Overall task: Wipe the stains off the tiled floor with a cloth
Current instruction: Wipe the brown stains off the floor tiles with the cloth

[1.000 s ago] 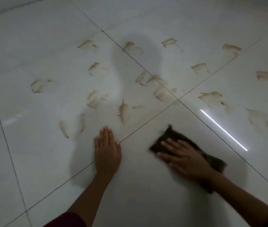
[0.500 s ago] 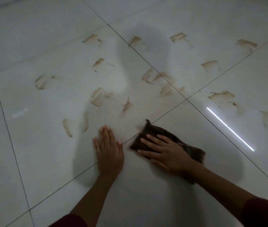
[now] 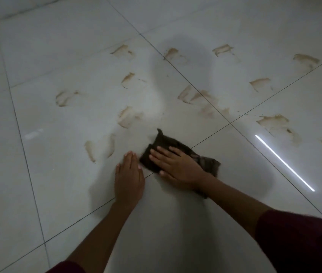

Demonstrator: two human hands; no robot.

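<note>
- Change noted: across the last second the cloth (image 3: 177, 154) has been carried leftward, from the near-right tile, over the grout line, onto the near edge of the left tile.
- The splash-shaped stain seen earlier just beyond the left hand (image 3: 129, 175) is no longer visible; only a faint smear remains beyond the cloth's far corner. It is judged that this mark has been wiped away.
- Meaning for the task: one stain is removed, and many brown stains (image 3: 128, 117) remain across the tiled floor (image 3: 38, 174), to the far left, far centre and right. The work is judged to be at an early stage.
- Right hand (image 3: 177, 166): laid flat on the cloth, fingers straight and slightly spread, pointing far-left. The cloth is pressed, not clenched; no fold is seen to be pinched.
- Left hand: laid flat on the bare tile, fingers together, nothing held. It is judged to be used as a support.
- Cloth relative to the grip: a dark crumpled piece, mostly beneath the right palm. A pointed corner projects beyond the fingertips on the far side, and a tail trails out to the right of the wrist.
- The cloth's left edge is placed just beside the left hand's fingers; contact cannot be confirmed.
- Nearest remaining stains: a pair of curved streaks (image 3: 100, 149) to the left of the left hand.
</note>
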